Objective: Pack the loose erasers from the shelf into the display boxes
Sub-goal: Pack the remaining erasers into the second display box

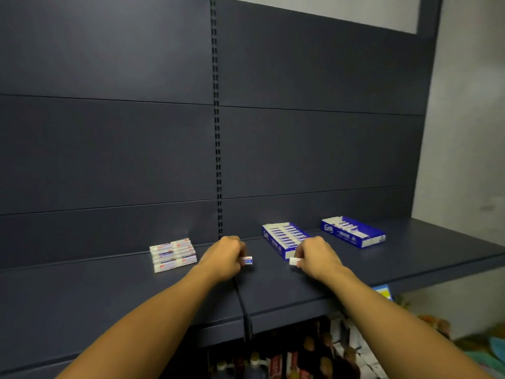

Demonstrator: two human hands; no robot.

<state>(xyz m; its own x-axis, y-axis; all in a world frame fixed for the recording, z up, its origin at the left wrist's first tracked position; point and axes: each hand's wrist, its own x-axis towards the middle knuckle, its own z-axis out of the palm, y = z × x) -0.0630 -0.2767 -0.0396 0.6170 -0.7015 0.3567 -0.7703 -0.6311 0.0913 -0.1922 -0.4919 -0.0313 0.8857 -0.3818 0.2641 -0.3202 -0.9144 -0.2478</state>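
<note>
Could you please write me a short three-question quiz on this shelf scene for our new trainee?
1. True or false: each hand holds an eraser.
2. How many blue display boxes stand on the shelf?
3. Where does the stack of loose erasers lie? A) left of both hands B) between the two boxes C) inside the far box

Key
1. True: the left hand pinches a small eraser, and the right hand pinches a white eraser.
2. Two: the near box, right by the right hand, and the far box further right.
3. A: the stack of loose erasers lies left of the left hand.
</note>
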